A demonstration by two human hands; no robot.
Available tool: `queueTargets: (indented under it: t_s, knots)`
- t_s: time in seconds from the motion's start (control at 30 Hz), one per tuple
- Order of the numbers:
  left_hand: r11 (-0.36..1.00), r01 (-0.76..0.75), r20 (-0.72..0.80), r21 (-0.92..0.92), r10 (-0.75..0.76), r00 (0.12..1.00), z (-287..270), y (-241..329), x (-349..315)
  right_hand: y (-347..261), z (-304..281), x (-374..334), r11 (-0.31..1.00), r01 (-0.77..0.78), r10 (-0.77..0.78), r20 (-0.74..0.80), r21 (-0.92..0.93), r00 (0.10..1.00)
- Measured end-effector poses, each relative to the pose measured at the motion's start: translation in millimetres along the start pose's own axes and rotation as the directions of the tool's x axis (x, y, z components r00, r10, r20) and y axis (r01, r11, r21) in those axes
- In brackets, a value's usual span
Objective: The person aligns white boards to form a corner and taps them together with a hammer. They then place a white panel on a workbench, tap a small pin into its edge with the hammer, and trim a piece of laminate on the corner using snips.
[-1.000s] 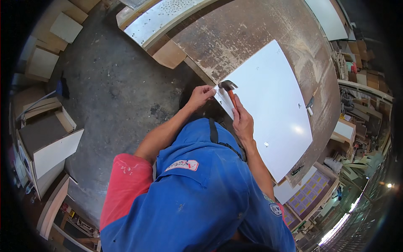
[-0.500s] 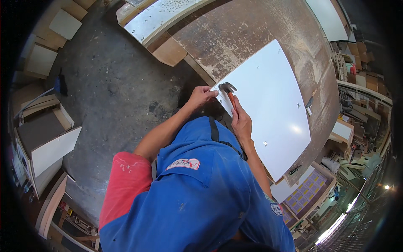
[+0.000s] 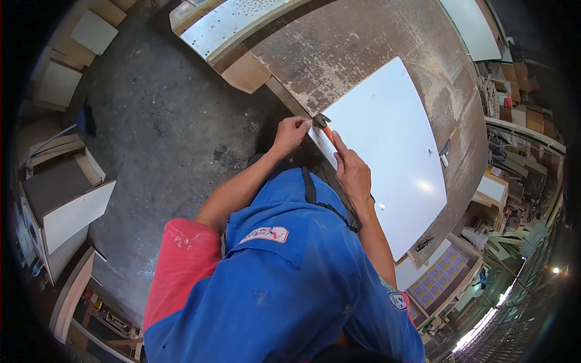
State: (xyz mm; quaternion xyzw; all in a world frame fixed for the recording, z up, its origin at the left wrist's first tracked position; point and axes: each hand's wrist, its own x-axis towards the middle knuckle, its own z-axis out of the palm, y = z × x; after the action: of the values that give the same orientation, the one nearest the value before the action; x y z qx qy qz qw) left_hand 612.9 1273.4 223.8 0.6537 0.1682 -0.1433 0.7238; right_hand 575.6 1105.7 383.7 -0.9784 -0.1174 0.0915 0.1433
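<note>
We clasp the orange-handled hammer point(image 3: 325, 129) in our right hand point(image 3: 353, 173), its head at the left corner of the white panel point(image 3: 387, 145) on the worn brown table point(image 3: 342, 45). Our left hand point(image 3: 290, 135) curls beside that corner; we cannot tell whether it pinches anything.

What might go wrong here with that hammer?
The left hand is close beside the head of the hammer at the edge of the white panel, so a stray blow might catch the fingers. If the hammer slipped in the right hand, it could also mark the panel's smooth face.
</note>
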Motion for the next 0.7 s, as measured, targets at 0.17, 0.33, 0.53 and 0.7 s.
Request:
queueTargets:
  t_s: [0.17, 0.33, 0.53, 0.7]
  knots:
    - [0.998, -0.004, 0.010, -0.062, 0.005, 1.000, -1, -3, 2, -6, -7, 3, 0.995, 0.082, -0.073, -0.139, 0.058, 0.988]
    - [0.999, -0.043, 0.003, 0.019, 0.043, 0.999, -1, -6, 4, -15, -13, 3, 0.975, -0.062, 0.089, 0.120, -0.215, 0.989]
    - [0.998, -0.006, 0.007, -0.061, 0.006, 1.000, -1, -7, 3, -22, -19, 5, 0.998, -0.045, 0.044, 0.023, 0.047, 0.999]
    - [1.000, -0.018, 0.009, -0.014, 0.019, 1.000, -1, -8, 3, -15, -15, 4, 0.997, -0.066, 0.061, 0.102, 0.039, 0.993]
